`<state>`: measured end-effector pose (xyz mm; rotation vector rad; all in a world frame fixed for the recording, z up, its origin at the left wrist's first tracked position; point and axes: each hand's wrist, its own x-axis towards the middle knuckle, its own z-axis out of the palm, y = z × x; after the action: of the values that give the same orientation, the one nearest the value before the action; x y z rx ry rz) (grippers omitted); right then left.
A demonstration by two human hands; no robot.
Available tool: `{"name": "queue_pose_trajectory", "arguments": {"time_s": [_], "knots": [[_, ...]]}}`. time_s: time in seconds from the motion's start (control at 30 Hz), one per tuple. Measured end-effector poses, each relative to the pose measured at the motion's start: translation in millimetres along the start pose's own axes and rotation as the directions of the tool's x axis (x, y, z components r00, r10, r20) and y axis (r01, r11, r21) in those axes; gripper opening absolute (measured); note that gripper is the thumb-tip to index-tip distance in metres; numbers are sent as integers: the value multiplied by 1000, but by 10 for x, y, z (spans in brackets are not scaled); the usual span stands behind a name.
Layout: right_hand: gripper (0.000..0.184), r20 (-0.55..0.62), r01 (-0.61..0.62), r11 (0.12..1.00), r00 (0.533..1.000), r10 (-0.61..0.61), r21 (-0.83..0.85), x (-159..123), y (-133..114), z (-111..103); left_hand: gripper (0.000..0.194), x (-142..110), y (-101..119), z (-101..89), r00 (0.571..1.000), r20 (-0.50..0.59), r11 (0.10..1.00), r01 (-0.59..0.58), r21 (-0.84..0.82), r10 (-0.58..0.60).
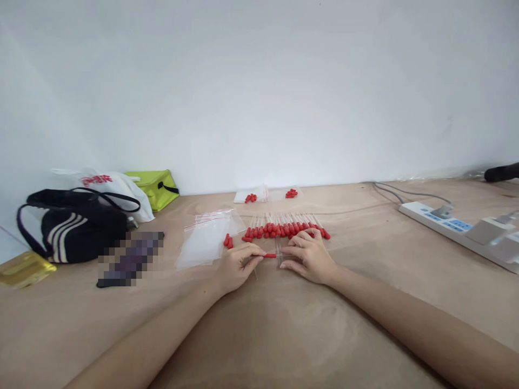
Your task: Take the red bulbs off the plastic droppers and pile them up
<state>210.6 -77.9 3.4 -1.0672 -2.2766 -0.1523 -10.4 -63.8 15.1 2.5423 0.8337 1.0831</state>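
Observation:
My left hand [237, 265] pinches the red rubber bulb of a thin clear dropper [271, 256] low over the wooden table [259, 335]. My right hand [306, 256] has its fingers closed on the dropper's clear glass end. Just behind both hands lies a row of several droppers with red bulbs [286, 228]. Two loose red bulbs [228, 241] lie to the left of the row, beside empty clear zip bags [208, 237].
Two small bags with red bulbs [270, 194] lie by the wall. At the left stand a black striped bag [71, 227], a white plastic bag [117, 189], a green pouch [156, 188] and a blurred dark object [130, 258]. A white power strip [458, 229] with plugs lies right.

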Motion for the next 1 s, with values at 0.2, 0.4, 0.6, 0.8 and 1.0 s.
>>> {"name": "queue_pose_trajectory", "arguments": {"time_s": [0.2, 0.4, 0.6, 0.8, 1.0], "knots": [[29, 24, -34, 999, 999, 34, -23, -19, 4, -25, 12, -58, 49, -25, 971, -174, 960, 198, 199, -164], [26, 29, -87, 996, 996, 87, -11, -30, 14, -21, 13, -127, 58, -52, 904, -110, 818, 421, 391, -413], [24, 15, -96, 995, 995, 96, 8, -28, 17, -3, 21, -111, 182, -13, 906, -18, 839, 399, 370, -423], [25, 4, -116, 993, 993, 116, -5, -18, 4, -7, 15, 58, 182, 261, 948, -45, 917, 318, 241, -316], [28, -31, -236, 972, 971, 236, -2, -31, 90, -5, 11, 271, 14, 419, 915, -168, 908, 392, 148, -367]]}}
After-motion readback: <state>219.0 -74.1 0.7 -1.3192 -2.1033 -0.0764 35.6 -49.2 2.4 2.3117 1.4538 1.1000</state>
